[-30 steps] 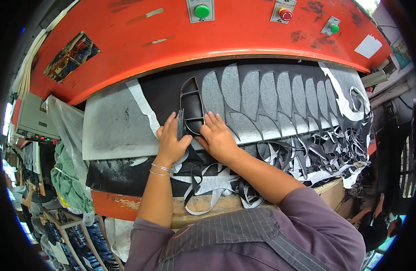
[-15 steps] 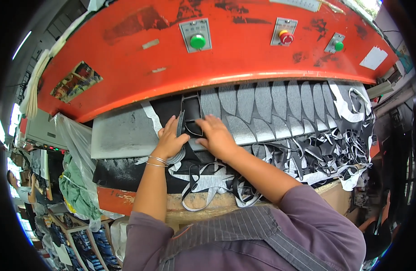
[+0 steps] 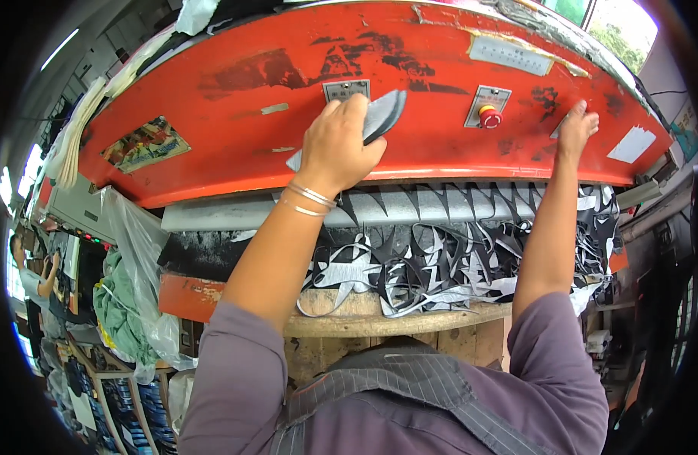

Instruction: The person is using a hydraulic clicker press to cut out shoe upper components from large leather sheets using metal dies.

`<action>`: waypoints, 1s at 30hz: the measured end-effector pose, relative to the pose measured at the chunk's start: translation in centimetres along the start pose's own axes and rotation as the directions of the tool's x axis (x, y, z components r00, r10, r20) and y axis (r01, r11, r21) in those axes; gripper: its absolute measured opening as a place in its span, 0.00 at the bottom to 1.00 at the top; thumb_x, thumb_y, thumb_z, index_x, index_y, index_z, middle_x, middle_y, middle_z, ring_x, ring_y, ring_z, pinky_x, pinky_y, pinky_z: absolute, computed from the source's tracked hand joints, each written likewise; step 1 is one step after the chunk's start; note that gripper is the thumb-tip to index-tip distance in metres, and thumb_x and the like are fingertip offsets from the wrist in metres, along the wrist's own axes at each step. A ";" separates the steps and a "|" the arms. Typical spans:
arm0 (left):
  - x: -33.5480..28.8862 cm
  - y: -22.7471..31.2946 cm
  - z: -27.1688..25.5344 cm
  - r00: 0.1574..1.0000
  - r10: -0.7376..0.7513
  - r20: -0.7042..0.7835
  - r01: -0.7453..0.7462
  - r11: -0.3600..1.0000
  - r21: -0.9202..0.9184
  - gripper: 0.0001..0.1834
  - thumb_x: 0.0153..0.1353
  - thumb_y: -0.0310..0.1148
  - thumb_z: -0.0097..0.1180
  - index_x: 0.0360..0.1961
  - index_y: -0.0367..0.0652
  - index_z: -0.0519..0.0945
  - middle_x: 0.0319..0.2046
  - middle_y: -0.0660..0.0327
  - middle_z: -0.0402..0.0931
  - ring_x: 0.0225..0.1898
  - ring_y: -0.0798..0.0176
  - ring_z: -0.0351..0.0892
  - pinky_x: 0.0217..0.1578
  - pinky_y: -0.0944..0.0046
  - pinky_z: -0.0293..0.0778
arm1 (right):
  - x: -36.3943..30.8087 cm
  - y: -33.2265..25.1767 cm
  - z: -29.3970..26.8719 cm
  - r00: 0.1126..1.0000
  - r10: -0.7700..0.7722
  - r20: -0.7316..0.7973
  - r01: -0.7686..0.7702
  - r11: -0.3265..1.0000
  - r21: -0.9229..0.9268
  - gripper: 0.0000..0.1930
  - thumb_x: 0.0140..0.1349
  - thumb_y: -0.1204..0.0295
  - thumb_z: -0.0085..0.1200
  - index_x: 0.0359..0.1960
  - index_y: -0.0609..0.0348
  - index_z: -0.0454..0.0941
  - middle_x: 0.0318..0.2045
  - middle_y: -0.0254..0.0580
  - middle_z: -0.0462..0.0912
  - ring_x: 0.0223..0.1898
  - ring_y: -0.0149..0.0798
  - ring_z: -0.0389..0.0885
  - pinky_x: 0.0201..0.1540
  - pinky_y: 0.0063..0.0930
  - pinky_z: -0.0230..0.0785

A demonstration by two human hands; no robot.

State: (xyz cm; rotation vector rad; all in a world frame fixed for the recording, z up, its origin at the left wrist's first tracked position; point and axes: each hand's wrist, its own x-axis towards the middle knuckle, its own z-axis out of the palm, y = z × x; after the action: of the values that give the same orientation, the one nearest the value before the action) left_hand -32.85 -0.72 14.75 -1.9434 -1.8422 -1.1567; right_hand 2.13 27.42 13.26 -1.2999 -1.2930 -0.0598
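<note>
Grey cut pieces (image 3: 382, 114), a stack clamped between the left hand's (image 3: 341, 148) thumb and fingers, stand before the red machine (image 3: 243, 163); a loosened grip could fan them out. That hand covers most of a switch plate (image 3: 339, 86). Below, scraps (image 3: 440, 265) crowd the bed (image 3: 227, 213), whose rear is hidden; a stray strip could snag. Past the red button (image 3: 490, 117), the right hand (image 3: 573, 135), fingers slightly apart, masks another control; whether it presses, I cannot tell. Inattention there risks a mistimed push.
</note>
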 end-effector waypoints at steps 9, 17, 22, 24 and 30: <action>-19.0 2.3 -8.0 0.482 -0.473 0.737 0.517 0.833 0.197 0.22 0.49 0.41 0.55 0.42 0.39 0.68 0.36 0.39 0.77 0.40 0.36 0.77 0.40 0.46 0.72 | -23.9 -11.5 -14.5 0.365 -0.167 0.916 -0.008 0.983 0.183 0.24 0.53 0.62 0.65 0.49 0.61 0.77 0.52 0.49 0.77 0.48 0.44 0.78 0.51 0.34 0.69; -27.2 6.8 -6.7 0.734 -0.503 0.456 0.481 0.859 0.173 0.18 0.48 0.39 0.58 0.36 0.40 0.69 0.29 0.45 0.76 0.34 0.40 0.76 0.34 0.45 0.72 | -39.3 -16.7 -18.6 -0.141 -0.626 0.767 0.363 0.688 0.628 0.17 0.48 0.59 0.62 0.31 0.60 0.77 0.32 0.45 0.79 0.39 0.47 0.78 0.42 0.36 0.72; -27.2 6.6 -6.4 0.771 -0.518 0.371 0.504 0.852 0.142 0.17 0.46 0.39 0.56 0.32 0.39 0.68 0.26 0.45 0.75 0.31 0.38 0.75 0.32 0.44 0.70 | -39.3 -17.2 -18.4 -0.076 -0.560 0.825 0.455 0.717 0.528 0.06 0.47 0.73 0.52 0.28 0.59 0.77 0.28 0.42 0.79 0.35 0.43 0.79 0.35 0.34 0.74; -26.3 6.0 -6.7 0.684 -0.547 0.482 0.536 0.825 0.176 0.19 0.47 0.41 0.57 0.35 0.39 0.71 0.28 0.43 0.76 0.32 0.37 0.75 0.33 0.46 0.72 | -38.8 -17.5 -18.5 -0.111 -0.530 0.841 0.449 0.728 0.518 0.07 0.49 0.70 0.55 0.28 0.59 0.77 0.29 0.43 0.79 0.36 0.44 0.80 0.36 0.35 0.74; -24.7 -2.0 -8.5 0.373 -0.526 0.764 0.891 -0.026 -0.453 0.20 0.57 0.37 0.53 0.45 0.31 0.76 0.35 0.47 0.81 0.35 0.53 0.81 0.37 0.60 0.76 | -32.0 -19.4 -14.0 -0.541 -0.377 0.752 -0.013 0.898 0.440 0.20 0.52 0.57 0.63 0.41 0.58 0.81 0.33 0.48 0.83 0.35 0.48 0.83 0.39 0.37 0.75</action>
State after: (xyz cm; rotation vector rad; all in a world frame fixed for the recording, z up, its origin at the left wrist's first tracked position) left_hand -35.52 -24.17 3.30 -1.2894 -3.1914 -2.6734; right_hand -13.50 -8.80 6.87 -0.3642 -3.0813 1.4293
